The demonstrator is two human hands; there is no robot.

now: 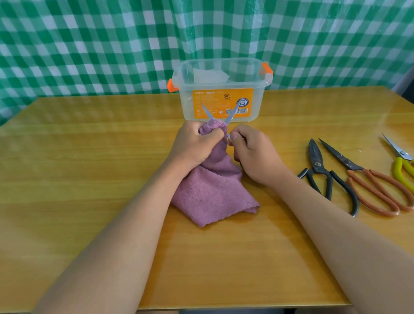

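A pair of small grey-blue metal scissors (232, 111) stands over the middle of the yellow wood-grain table (75, 169). Its two blades are spread in a V, and their tips point to the far side, toward the clear plastic storage box with orange latches (261, 93). The long axis of the scissors runs from near to far and tilts a little upward. The handle end is at the near end, inside the right hand (253, 152). That hand's fingers are curled and its thumb presses close to the pivot, so the loops themselves are hidden. The left hand (194, 145) is clenched around the bunched top of a mauve terry cloth (209, 194). It holds that bunch against the left blade, just below where the blades cross, while the rest of the cloth drapes down onto the table between the forearms. The bare blade therefore lies on the far side of both grips, and the left hand is the nearer of the two to the steel. Any wiping stroke would probably have to travel away from the person, along the blade from pivot to tip, with the right hand holding the tool steady. Three larger pairs lie well apart on the right: black-handled scissors (316, 161), scissors with red-brown handles (342, 159) and yellow-handled scissors (403, 154).
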